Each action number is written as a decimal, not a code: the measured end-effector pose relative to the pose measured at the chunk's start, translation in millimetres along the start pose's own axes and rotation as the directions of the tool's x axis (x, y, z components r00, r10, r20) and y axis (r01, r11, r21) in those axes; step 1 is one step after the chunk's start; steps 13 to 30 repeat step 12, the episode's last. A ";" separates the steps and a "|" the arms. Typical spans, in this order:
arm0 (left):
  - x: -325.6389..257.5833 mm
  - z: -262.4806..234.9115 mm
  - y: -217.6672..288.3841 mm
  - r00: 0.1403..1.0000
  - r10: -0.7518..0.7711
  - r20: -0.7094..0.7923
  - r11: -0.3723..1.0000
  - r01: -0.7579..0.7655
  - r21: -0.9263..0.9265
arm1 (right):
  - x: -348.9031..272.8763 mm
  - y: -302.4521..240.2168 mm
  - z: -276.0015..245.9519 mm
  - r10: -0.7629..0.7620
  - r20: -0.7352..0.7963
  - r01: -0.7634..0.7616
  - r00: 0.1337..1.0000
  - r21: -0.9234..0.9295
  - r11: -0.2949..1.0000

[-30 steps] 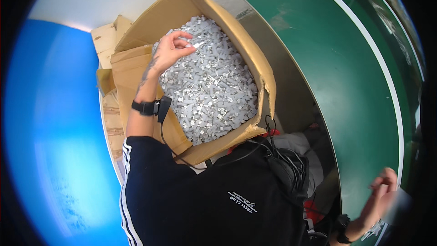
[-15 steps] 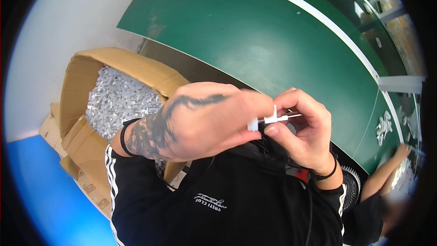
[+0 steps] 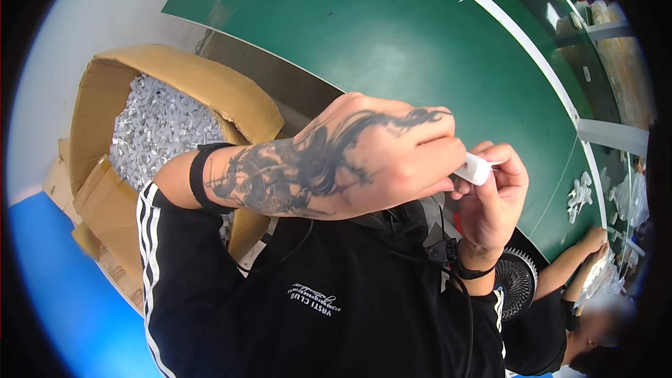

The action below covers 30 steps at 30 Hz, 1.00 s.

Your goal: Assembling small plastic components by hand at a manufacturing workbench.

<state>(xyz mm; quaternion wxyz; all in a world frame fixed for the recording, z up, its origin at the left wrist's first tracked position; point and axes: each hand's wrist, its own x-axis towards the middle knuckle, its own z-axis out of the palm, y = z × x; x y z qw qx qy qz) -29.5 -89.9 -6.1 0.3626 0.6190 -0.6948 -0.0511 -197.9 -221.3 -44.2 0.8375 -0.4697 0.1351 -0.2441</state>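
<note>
A small white plastic piece (image 3: pixel 475 169) with rounded edges is held up in front of my chest, between my hands. My right hand (image 3: pixel 495 192) pinches it between thumb and fingers, and a thin pale tip sticks out past them. My left hand (image 3: pixel 381 154), back turned up and tattooed, is closed at the piece's other end. Its fingertips are mostly hidden behind the knuckles, so how they grip cannot be seen fully.
At left stands an open cardboard box (image 3: pixel 87 108) heaped with small white and grey pieces (image 3: pixel 164 122). A green table (image 3: pixel 336 42) lies ahead, with white parts (image 3: pixel 579 196) at its right. A co-worker's arm (image 3: pixel 570 262) and a black fan (image 3: pixel 516 283) are at lower right.
Both hands have shifted right, the left also slightly up. Earlier, separate white bits and a thin rod showed between the fingers; now one blocky white piece shows there.
</note>
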 end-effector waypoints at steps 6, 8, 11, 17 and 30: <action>12.0 -4.1 -1.6 0.937 -0.210 0.280 0.891 0.301 -0.340 | -8.1 4.9 -13.4 -0.117 0.009 0.114 0.993 -0.289 0.950; 13.3 -1.8 3.8 0.967 -0.168 0.192 0.916 0.225 -0.331 | -11.5 3.5 -11.4 -0.165 0.023 0.162 0.986 -0.372 0.914; 14.9 9.3 -0.4 0.998 -0.008 -0.058 0.963 -0.008 -0.269 | -14.4 1.2 -9.5 -0.079 -0.036 0.075 0.996 -0.102 0.992; 16.6 12.4 -2.5 0.998 0.002 -0.058 0.960 -0.018 -0.278 | -13.9 3.7 -12.4 -0.069 -0.004 0.069 0.998 -0.008 0.998; 16.6 12.4 -2.5 0.998 0.002 -0.058 0.960 -0.018 -0.278 | -13.9 3.7 -12.4 -0.069 -0.004 0.069 0.998 -0.008 0.998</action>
